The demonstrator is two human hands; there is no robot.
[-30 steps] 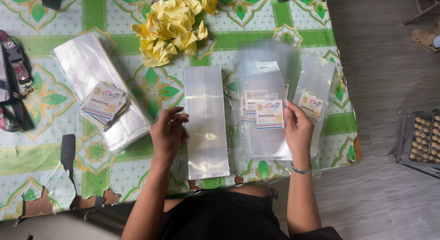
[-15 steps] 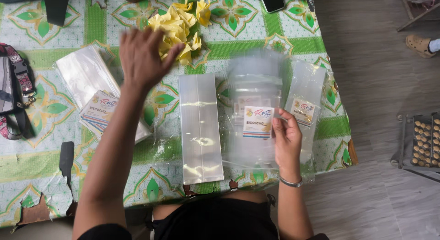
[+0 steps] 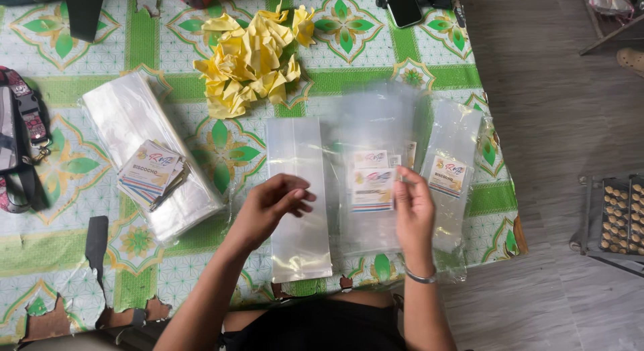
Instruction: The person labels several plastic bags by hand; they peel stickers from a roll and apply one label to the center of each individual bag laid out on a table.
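The left hand (image 3: 268,207) hovers over a clear empty plastic bag (image 3: 297,197) lying flat on the desk covered with a green patterned cloth (image 3: 349,79); its fingers are loosely curled and grip nothing. The right hand (image 3: 414,213) holds with closed fingers a clear plastic bag with a printed label (image 3: 373,183), lifted a little and blurred. A pile of yellow crumpled papers (image 3: 251,59) lies further back.
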